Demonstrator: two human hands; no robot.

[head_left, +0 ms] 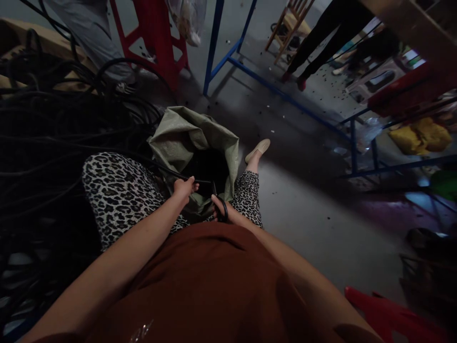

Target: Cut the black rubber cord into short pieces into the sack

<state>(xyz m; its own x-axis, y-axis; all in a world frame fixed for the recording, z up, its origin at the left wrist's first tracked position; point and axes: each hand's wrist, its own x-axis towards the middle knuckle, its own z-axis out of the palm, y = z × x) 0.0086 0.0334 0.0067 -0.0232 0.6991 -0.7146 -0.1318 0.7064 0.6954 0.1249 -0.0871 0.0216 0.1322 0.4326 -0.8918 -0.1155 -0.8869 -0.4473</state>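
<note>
My left hand (184, 188) is closed around a black rubber hose or cable (166, 168), whose free end sticks out to the right over an open woven sack (171, 131). In my right hand (219, 206) is a pair of scissors (223, 212) with black handles. Their blades point up, close to the end of the black length; whether they touch it I cannot tell. The sack stands between my knees with its mouth spread, and its inside is too dark to make out.
A large tangle of black hoses or cables (53, 138) lies on my left. Ahead are a red stool (153, 38) and a blue metal frame (246, 81). Other people's legs (326, 33) show at the top. Another red stool (389, 314) is at lower right. Small scraps dot the floor.
</note>
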